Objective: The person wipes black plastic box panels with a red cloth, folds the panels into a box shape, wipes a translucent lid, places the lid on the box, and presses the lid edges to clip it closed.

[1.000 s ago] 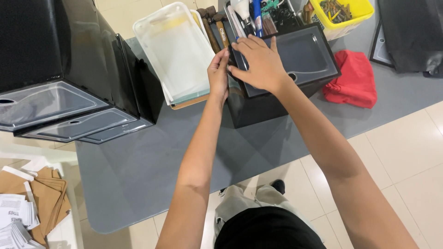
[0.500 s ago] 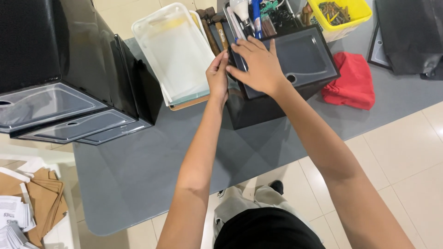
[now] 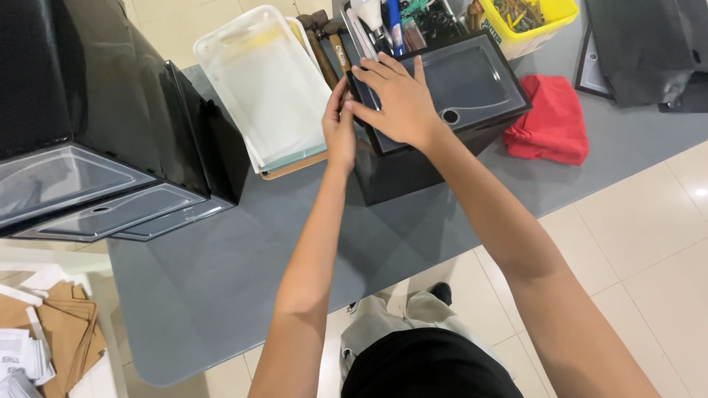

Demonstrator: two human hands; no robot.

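Two hands worked on one black box (image 3: 435, 140) that stood on the grey tabletop (image 3: 221, 295). Right hand (image 3: 394, 99) lay flat, fingers spread, on the box's recessed clear lid (image 3: 479, 81), grasping nothing; left hand (image 3: 339, 129) pinched the lid's left edge with curled fingers. To seat that lid well, pressure probably belonged evenly along the rim, with the left corner lined up first. Left of the box lay one white tray (image 3: 265, 88), and beyond it stood one black drawer stack (image 3: 96, 147) showing three drawers. Behind the box sat two hammers (image 3: 324, 40) and one yellow bin (image 3: 527, 18); right of it lay one red cloth (image 3: 549, 121).
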